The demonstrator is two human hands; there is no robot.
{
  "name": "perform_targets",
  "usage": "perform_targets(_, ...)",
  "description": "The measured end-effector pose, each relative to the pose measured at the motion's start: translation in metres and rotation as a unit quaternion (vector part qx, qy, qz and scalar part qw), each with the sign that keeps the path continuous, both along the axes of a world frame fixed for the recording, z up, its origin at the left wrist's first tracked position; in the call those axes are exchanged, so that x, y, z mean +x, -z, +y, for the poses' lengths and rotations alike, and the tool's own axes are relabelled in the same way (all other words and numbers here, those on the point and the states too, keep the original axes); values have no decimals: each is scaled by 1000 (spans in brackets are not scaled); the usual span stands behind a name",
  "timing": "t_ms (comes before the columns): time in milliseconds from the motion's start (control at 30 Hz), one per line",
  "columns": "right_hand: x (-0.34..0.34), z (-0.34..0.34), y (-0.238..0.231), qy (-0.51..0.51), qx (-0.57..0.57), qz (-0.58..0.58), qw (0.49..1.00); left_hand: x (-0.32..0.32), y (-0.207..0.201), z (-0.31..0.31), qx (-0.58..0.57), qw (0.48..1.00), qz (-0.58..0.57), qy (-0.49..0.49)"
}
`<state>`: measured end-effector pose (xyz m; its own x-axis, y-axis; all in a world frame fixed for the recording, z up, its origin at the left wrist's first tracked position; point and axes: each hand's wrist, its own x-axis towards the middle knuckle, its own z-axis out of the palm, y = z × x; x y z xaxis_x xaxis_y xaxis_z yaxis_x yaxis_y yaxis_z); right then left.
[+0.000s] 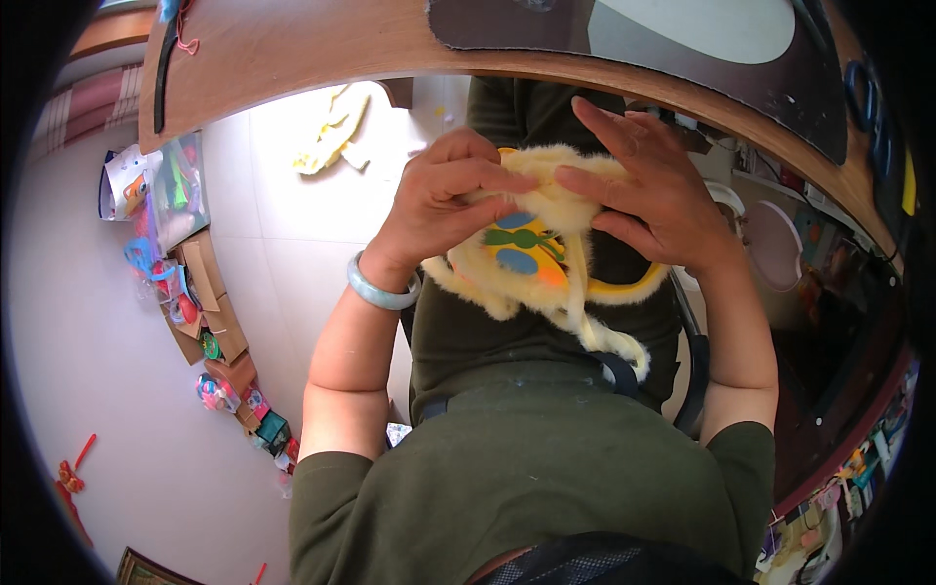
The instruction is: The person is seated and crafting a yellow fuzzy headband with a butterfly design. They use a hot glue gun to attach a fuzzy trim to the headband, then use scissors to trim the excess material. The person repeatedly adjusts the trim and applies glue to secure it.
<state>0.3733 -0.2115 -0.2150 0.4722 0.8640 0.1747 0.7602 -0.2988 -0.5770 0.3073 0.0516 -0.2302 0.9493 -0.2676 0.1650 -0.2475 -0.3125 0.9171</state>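
Note:
A pale yellow plush piece (pixel 546 161) with fluffy edges lies across my lap. Its face carries a butterfly patch (pixel 525 240) in green, blue, yellow and orange. My left hand (pixel 448 190), below a pale bangle (pixel 383 281), pinches the plush at its upper edge between thumb and fingers. Opposite it, my right hand (pixel 658 185) grips the same fluffy edge with its fingertips, one finger raised away. A fluffy strip (pixel 609 341) hangs from the plush toward my waist. What lies between the fingertips is too small to make out.
The wooden table (pixel 322 49) curves ahead, bearing a dark mat (pixel 526 29) and blue-handled scissors (pixel 860 93) at right. Another yellow plush piece (pixel 336 132) lies on the floor. Cardboard boxes (pixel 219 317) and bagged items line the left wall.

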Motion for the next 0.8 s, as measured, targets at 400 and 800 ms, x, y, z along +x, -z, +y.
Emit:
perform_targets(400, -16, -5, -11, 100, 142, 140, 975, -1, -2, -2, 18, 999, -29, -3)
perform_targets(800, -39, 11, -18, 59, 92, 9, 994, -27, -16, -8, 65, 986, -154, -11)
